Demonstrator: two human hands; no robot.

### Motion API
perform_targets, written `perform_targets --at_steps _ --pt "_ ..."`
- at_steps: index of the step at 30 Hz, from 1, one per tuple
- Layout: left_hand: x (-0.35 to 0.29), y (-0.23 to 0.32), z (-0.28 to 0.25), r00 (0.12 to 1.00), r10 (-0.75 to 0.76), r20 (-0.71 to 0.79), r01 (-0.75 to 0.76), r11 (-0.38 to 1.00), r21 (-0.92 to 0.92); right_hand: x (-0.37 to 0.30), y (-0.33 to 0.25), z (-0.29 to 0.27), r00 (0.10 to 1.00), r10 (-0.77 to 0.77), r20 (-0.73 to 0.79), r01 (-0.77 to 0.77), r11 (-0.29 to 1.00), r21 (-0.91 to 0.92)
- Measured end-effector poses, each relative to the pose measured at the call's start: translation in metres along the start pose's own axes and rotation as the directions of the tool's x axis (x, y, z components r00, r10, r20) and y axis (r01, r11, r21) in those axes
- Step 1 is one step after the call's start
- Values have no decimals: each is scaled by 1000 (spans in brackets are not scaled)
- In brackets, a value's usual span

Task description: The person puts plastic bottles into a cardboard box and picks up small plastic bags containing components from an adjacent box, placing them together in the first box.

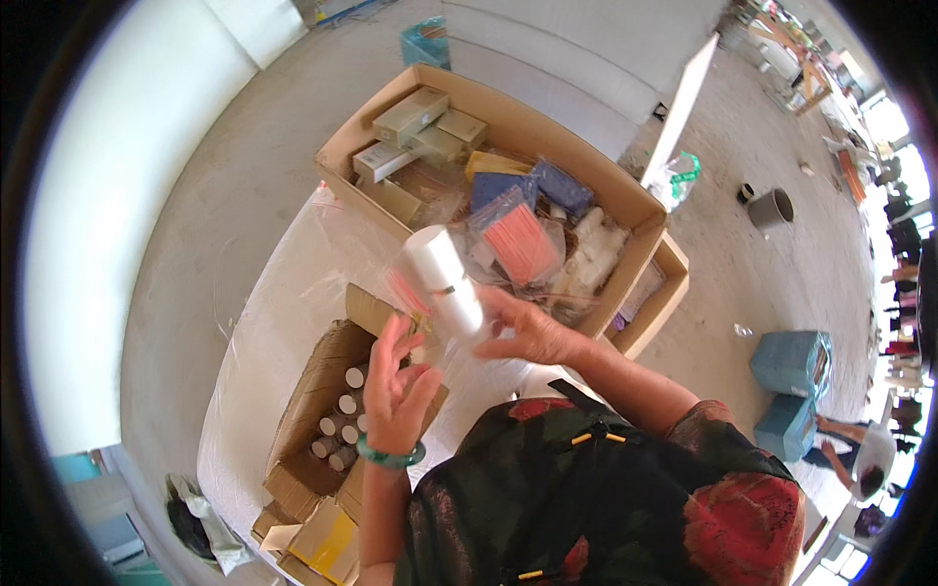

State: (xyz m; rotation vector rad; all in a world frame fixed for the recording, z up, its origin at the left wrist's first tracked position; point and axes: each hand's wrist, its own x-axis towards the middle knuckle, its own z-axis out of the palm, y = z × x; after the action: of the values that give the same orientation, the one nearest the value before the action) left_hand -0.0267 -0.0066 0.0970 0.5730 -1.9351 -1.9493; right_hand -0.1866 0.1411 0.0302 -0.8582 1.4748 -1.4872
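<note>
A white cylindrical bottle with a thin gold band is tilted in front of me. My right hand is closed round its lower right side. My left hand, with a green bangle at the wrist, is just left of the bottle with its fingers apart and nothing visible in them. Beneath and beside the left hand stands an open cardboard box, in which several upright white-capped bottles show. The hands and the bottle are slightly blurred.
Beyond my hands, a large shallow carton holds small boxes, blue packs and a bag of pink strips. The table wears plastic sheeting. To the right are a grey bucket, blue wrapped bundles and another person.
</note>
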Motion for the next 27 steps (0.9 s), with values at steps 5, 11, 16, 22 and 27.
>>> perform_targets --at_steps 5,11,16,22,27 --pt "-1 -14 11 979 -118 164 164 939 -303 -34 -33 46 979 -199 -40 175 928 -328" --pt "-15 -19 -8 998 -6 63 31 912 -408 -64 1 8 972 40 -231 -119 932 -341" --pt "-21 -14 -52 974 175 -147 -220 890 -399 -97 50 -48 852 -1 -523 -390 665 -637" --pt "-32 -13 -52 915 93 -394 -237 912 -334 -96 66 -86 932 229 -281 -358 461 -812" --pt "-59 -9 -59 817 169 -551 -355 901 -250 -49 17 -74 979 51 -198 -176 705 -688"
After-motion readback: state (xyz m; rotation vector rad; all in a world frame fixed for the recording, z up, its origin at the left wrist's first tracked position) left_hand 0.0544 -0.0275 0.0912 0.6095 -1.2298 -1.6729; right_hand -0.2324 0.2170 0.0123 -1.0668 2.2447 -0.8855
